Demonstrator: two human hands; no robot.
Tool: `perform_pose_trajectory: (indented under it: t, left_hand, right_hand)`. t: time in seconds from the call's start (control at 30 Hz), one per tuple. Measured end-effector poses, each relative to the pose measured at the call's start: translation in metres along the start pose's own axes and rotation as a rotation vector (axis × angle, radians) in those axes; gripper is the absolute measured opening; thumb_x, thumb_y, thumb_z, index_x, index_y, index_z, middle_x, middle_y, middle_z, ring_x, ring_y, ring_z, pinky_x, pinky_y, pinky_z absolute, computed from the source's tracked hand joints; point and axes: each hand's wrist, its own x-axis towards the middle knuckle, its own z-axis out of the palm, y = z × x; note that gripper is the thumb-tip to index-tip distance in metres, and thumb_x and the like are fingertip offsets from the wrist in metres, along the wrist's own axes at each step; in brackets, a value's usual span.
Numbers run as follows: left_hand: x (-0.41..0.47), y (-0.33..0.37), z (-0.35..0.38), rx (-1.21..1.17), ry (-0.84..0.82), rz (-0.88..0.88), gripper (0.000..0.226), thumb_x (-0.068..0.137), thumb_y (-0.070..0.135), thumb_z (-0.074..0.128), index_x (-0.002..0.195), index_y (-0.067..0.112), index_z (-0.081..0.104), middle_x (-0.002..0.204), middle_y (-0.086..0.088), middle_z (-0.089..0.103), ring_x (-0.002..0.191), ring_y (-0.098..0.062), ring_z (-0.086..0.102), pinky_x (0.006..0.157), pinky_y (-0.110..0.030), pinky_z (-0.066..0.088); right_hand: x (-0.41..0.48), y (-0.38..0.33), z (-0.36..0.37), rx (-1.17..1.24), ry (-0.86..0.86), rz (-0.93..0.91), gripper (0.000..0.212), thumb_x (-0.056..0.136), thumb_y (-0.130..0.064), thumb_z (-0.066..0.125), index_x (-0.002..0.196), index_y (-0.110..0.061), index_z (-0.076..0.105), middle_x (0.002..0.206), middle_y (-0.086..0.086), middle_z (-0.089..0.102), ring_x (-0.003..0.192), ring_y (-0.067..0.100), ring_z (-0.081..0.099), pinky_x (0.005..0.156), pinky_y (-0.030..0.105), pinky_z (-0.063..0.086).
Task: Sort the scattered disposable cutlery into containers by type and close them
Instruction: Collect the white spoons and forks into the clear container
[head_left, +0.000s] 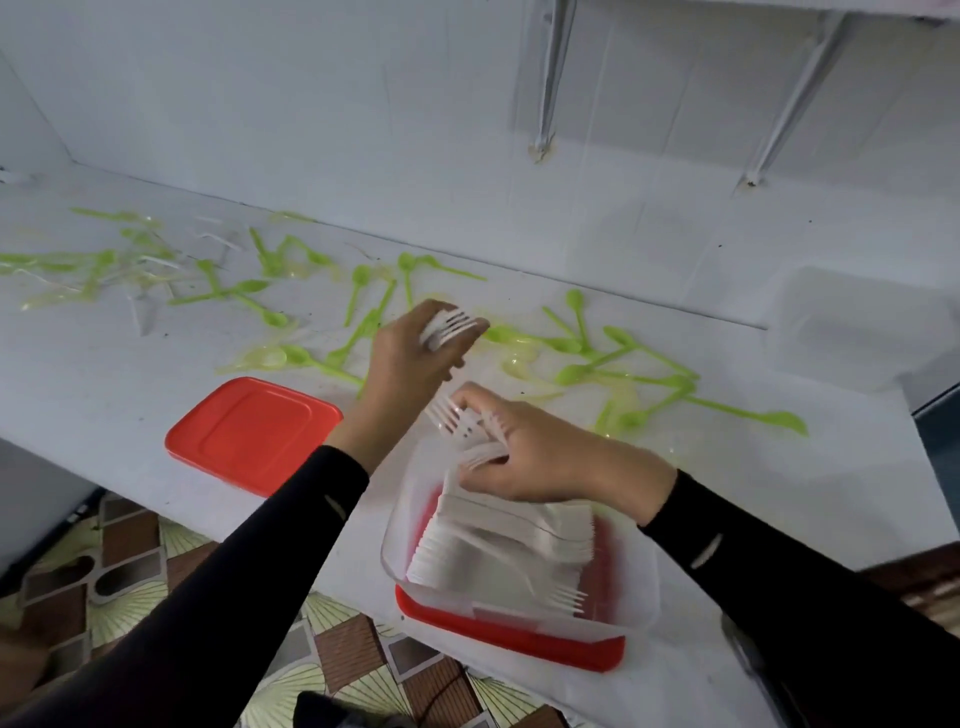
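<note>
Two hands are at work, and there are two red lids and two clear containers. The left hand (410, 364) is raised with its wrist bent, and its fingers (475, 327) are curled round a small stack of white forks (447, 327) whose prongs point away from the person. I cannot count how many forks it holds. Just below and to the right of it, the right hand (540, 457) is turned palm down, its fingers (480, 397) pinching a loose fan of white forks (457, 421) with the prongs sticking out to the left. Directly beneath the right fingers stands a clear container (644, 597) with a dense layer of stacked forks (498, 545), too many to count. It sits on a red lid (519, 644) at the near edge of the white tabletop (104, 374). The second red lid (252, 431) lies flat to the left of the left wrist. Beyond both sets of fingers, well over a dozen green spoons (574, 373) lie scattered across the tabletop, mixed with pale see-through cutlery (519, 364) that is too blurred to make out by type. The other container (852, 322) stands far to the right of the fingers. Both arms wear black sleeves (779, 571).
</note>
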Motion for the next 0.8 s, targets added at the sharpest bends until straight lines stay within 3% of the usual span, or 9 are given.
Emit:
perform_pose_trajectory:
  t: [0.1,0.23,0.3,0.37,0.43,0.57,0.67,0.8]
  left_hand:
    - [0.018,0.041,0.007,-0.265,0.097,0.070,0.021,0.082,0.024,0.079,0.088,0.011,0.063,0.082,-0.012,0.068,0.073,-0.021,0.069,0.060,-0.029,0.058]
    - [0.030,0.052,0.043,-0.607,0.025,-0.098,0.018,0.084,0.006,0.074,0.085,0.007,0.056,0.087,-0.016,0.066,0.079,-0.027,0.068,0.077,-0.043,0.060]
    - [0.030,0.041,0.066,-0.747,0.013,-0.217,0.010,0.091,0.009,0.067,0.091,0.004,0.059,0.090,-0.015,0.068,0.084,-0.029,0.071,0.081,-0.042,0.059]
    - [0.031,0.028,0.086,-0.879,0.000,-0.359,0.019,0.096,0.021,0.061,0.096,0.002,0.062,0.096,-0.013,0.071,0.092,-0.028,0.072,0.082,-0.041,0.058]
    - [0.031,0.016,0.099,-0.858,-0.068,-0.477,0.029,0.096,0.033,0.060,0.096,0.004,0.064,0.097,-0.008,0.073,0.094,-0.024,0.072,0.077,-0.039,0.059]
    - [0.034,-0.002,0.115,-0.725,-0.193,-0.589,0.028,0.090,0.035,0.065,0.099,0.008,0.062,0.097,-0.007,0.069,0.081,-0.018,0.069,0.066,-0.030,0.057]
    - [0.035,-0.011,0.119,-0.688,-0.184,-0.590,0.033,0.084,0.040,0.067,0.087,0.008,0.063,0.081,-0.005,0.064,0.067,-0.016,0.062,0.067,-0.028,0.052]
    - [0.034,-0.018,0.121,-0.575,-0.276,-0.513,0.052,0.073,0.057,0.075,0.069,0.010,0.056,0.058,-0.001,0.050,0.056,-0.016,0.047,0.061,-0.029,0.039]
  right_hand:
    - [-0.002,0.004,-0.046,0.157,0.271,0.009,0.027,0.088,-0.012,0.063,0.102,-0.020,0.041,0.069,-0.011,0.050,0.060,0.008,0.045,0.061,0.025,0.038]
    - [0.001,0.033,-0.082,0.235,0.663,-0.039,0.014,0.094,-0.016,0.060,0.100,-0.015,0.047,0.075,-0.008,0.058,0.072,0.012,0.057,0.071,0.029,0.046]
    - [0.003,0.054,-0.085,0.244,0.757,-0.027,0.013,0.093,-0.021,0.062,0.101,-0.015,0.053,0.079,-0.009,0.067,0.081,0.012,0.066,0.079,0.030,0.049]
    - [0.005,0.077,-0.084,0.282,0.771,0.023,0.010,0.094,-0.020,0.063,0.103,-0.016,0.061,0.087,-0.009,0.071,0.087,0.008,0.067,0.082,0.028,0.050]
    - [0.005,0.098,-0.078,0.310,0.748,0.093,0.014,0.095,-0.014,0.061,0.106,-0.022,0.066,0.090,-0.009,0.072,0.088,0.005,0.067,0.081,0.024,0.048]
    - [0.007,0.116,-0.067,0.376,0.721,0.261,0.024,0.094,-0.005,0.054,0.115,-0.016,0.051,0.080,-0.001,0.069,0.054,-0.007,0.055,0.055,0.008,0.039]
    - [0.013,0.123,-0.058,0.396,0.707,0.326,0.018,0.094,-0.012,0.058,0.101,-0.019,0.043,0.080,0.000,0.073,0.042,-0.003,0.047,0.050,0.015,0.034]
    - [0.014,0.124,-0.052,0.323,0.721,0.304,0.016,0.094,-0.022,0.062,0.090,-0.029,0.049,0.076,-0.001,0.074,0.047,0.006,0.047,0.051,0.025,0.036]
